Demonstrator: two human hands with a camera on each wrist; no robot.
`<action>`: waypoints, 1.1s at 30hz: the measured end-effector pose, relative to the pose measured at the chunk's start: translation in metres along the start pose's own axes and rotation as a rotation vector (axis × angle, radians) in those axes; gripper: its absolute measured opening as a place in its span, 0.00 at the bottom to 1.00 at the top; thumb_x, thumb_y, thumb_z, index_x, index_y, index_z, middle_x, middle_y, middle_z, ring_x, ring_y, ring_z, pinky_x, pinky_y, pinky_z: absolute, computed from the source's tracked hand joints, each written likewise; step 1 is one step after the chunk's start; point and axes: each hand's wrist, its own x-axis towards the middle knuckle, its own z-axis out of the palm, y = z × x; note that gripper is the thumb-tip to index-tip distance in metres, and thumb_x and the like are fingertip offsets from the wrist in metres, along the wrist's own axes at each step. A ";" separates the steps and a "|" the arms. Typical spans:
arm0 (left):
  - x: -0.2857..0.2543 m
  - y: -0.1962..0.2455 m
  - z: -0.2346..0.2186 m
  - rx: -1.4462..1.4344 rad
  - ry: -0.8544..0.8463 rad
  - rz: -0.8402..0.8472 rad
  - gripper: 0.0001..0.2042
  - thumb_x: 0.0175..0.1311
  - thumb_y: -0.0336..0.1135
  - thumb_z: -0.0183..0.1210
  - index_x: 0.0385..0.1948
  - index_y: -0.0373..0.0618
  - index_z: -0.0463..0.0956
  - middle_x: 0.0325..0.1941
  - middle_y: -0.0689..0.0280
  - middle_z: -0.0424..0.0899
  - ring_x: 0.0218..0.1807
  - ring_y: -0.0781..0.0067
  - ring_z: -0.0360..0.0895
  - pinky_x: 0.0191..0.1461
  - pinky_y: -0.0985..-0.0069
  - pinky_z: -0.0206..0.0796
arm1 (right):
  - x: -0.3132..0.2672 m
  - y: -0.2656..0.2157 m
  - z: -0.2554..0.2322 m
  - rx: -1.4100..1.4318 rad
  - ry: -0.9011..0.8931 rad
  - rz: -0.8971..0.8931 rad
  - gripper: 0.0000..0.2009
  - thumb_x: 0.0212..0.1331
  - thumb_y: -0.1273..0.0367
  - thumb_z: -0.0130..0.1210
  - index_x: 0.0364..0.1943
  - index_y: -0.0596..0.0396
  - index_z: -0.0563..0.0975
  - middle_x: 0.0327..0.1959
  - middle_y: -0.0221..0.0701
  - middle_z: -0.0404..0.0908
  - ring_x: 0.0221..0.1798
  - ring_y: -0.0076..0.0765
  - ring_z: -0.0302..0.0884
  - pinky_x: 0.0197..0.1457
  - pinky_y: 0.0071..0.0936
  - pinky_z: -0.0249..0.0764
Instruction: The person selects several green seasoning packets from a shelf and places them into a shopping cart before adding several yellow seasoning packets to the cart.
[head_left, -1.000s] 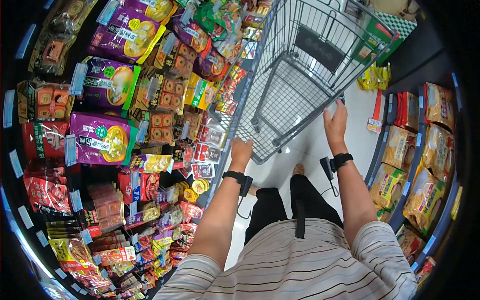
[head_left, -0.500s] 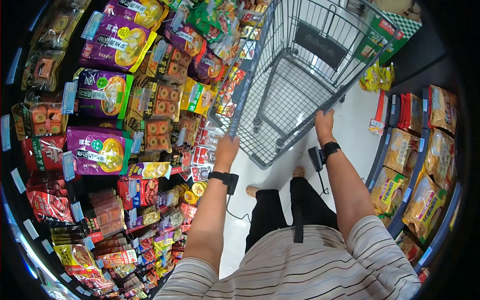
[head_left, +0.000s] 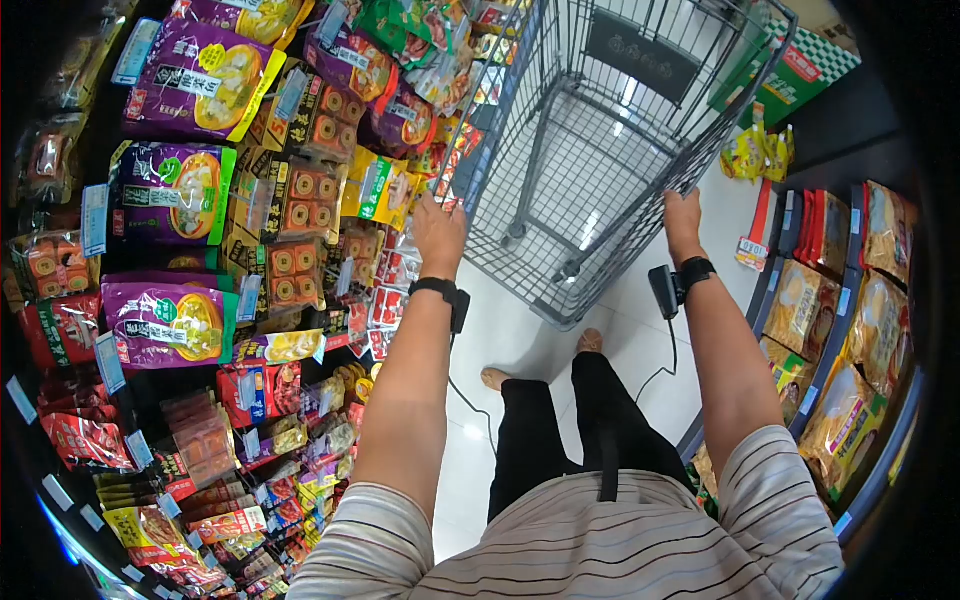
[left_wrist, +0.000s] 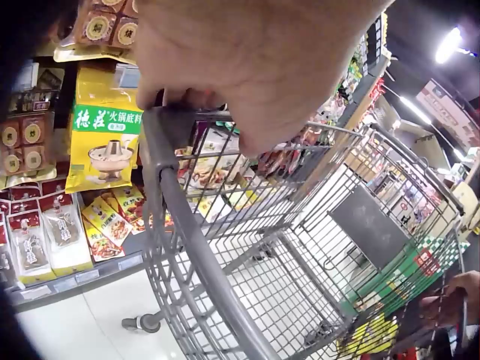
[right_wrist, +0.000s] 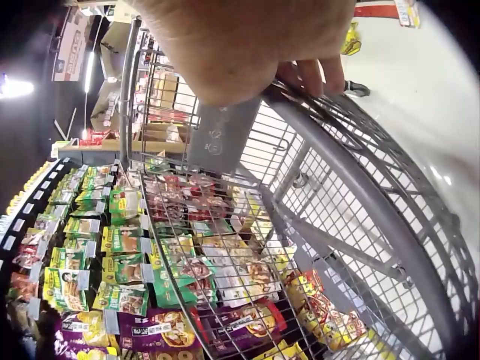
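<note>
- Nearest, the left hand (head_left: 438,232) curls its fingers over the near-left corner of the shopping cart's (head_left: 600,150) rim.
- Opposite, the right hand (head_left: 684,215) wraps the rim's right corner.
- Judged from this, steering well means even pressure from both hands, keeping clear of the snack shelves (head_left: 250,220) just left.
- Since a second ago, the cart has rolled forward and both arms reach farther.

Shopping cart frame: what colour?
Grey metal wire; the shopping cart shows best in the head view, with the left hand and right hand gripping its handle.
</note>
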 end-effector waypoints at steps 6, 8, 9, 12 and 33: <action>0.023 0.018 0.026 0.032 -0.089 -0.051 0.25 0.60 0.42 0.63 0.52 0.36 0.67 0.48 0.46 0.78 0.50 0.42 0.75 0.55 0.53 0.68 | 0.045 0.006 -0.019 -0.018 -0.022 0.036 0.23 0.57 0.61 0.53 0.54 0.61 0.73 0.47 0.56 0.81 0.55 0.65 0.76 0.60 0.44 0.69; 0.022 0.024 0.037 0.062 -0.049 0.000 0.23 0.60 0.42 0.64 0.50 0.37 0.68 0.47 0.47 0.78 0.49 0.43 0.76 0.54 0.53 0.68 | 0.062 0.013 -0.025 -0.009 -0.012 -0.007 0.22 0.57 0.61 0.53 0.53 0.61 0.74 0.47 0.56 0.81 0.55 0.65 0.76 0.60 0.44 0.69; 0.020 0.028 0.043 0.079 -0.030 0.026 0.23 0.60 0.42 0.64 0.49 0.37 0.68 0.46 0.47 0.78 0.49 0.43 0.76 0.54 0.53 0.68 | 0.068 0.014 -0.027 -0.004 -0.009 -0.028 0.22 0.57 0.60 0.53 0.52 0.61 0.75 0.47 0.56 0.81 0.54 0.65 0.76 0.60 0.45 0.69; 0.019 0.046 0.054 0.090 0.050 0.027 0.22 0.59 0.42 0.63 0.49 0.38 0.68 0.45 0.49 0.77 0.49 0.46 0.75 0.53 0.53 0.67 | 0.085 0.008 -0.035 -0.087 0.039 -0.001 0.22 0.58 0.60 0.49 0.51 0.61 0.76 0.45 0.56 0.81 0.52 0.66 0.76 0.58 0.47 0.69; 0.069 0.103 0.070 0.095 0.094 0.070 0.22 0.58 0.41 0.63 0.47 0.35 0.67 0.46 0.46 0.76 0.50 0.43 0.73 0.54 0.52 0.64 | 0.147 -0.015 -0.023 -0.162 0.280 -0.107 0.25 0.68 0.57 0.48 0.58 0.65 0.68 0.47 0.60 0.80 0.51 0.67 0.78 0.56 0.50 0.71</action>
